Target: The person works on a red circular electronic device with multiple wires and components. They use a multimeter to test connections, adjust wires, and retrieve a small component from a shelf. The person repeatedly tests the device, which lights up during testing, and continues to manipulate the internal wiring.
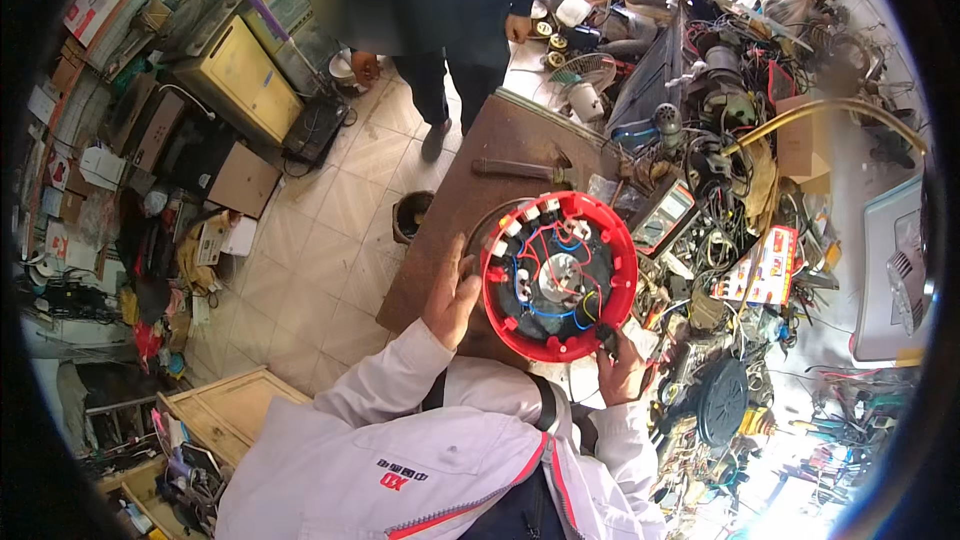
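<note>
A round red appliance housing [622, 255] is tilted toward me above the bench, its inside showing. Red and blue wires run over its black inner base [515, 325], with white connectors along the rim and a pale metal disc in the middle. My left hand [452, 298] grips the housing's left side, thumb near the rim and fingers reaching behind it. At the lower right edge, my right hand [622, 372] holds the rim beside a small black part [606, 337]; some of its fingers are hidden underneath. Beyond the housing, a hammer [515, 170] lies on the brown bench top [430, 250].
A multimeter [665, 215] rests amid heaped cables and parts on the right, near a curved brass-coloured tube [830, 105]. Another person [465, 40] stands across the bench. A dark bin [410, 215] sits on the tiled floor, and a yellow cabinet [240, 80] stands far left.
</note>
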{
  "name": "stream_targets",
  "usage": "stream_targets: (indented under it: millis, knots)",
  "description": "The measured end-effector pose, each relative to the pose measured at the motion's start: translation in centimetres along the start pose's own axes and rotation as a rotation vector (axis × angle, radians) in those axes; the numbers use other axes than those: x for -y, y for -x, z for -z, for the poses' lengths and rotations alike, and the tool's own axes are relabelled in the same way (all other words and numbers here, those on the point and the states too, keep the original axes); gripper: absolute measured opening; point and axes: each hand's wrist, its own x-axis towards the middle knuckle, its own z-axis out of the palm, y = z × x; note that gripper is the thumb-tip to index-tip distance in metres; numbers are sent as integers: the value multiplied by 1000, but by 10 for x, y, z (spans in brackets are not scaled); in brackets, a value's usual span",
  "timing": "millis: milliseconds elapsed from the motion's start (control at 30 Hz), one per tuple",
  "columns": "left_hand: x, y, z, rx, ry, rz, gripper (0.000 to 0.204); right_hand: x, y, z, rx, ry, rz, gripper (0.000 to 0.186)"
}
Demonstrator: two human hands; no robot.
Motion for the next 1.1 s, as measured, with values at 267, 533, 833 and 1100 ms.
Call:
stream_targets:
  millis: [267,533,833,1100]
  knots:
    - [-1,-11,-7,-112,108,-52,63,-7,-11,12,97,-6,26,31]
    - [-46,-3,-34,-72,-1040,-535,77,-3,-13,13,77,-25,31,28]
    - [-43,7,-43,14,-1211,-500,38,-8,-9,9,48,-52,7,31]
    - [-49,6,-48,29,-1160,-496,36,-8,-8,8,46,-71,7,30]
